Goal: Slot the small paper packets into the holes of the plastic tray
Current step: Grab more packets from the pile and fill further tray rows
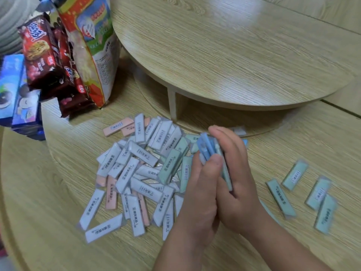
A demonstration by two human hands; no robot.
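A loose pile of small paper packets (136,173), white, pink and pale green, lies on the round wooden table (48,192). Several more green packets (281,196) are scattered to the right. Just right of the pile, my two hands are pressed together around a small stack of blue packets (207,147) held on edge. My left hand (197,196) grips the stack from the left with its thumb against it. My right hand (236,173) wraps it from the right, fingers curled over the top. No plastic tray is in view.
A raised round wooden shelf (234,55) stands on a leg at the back of the table. Snack bags (48,61) and a large bag (93,45) lean at the far left, beside blue biscuit boxes (17,94). One packet (239,131) lies under the shelf.
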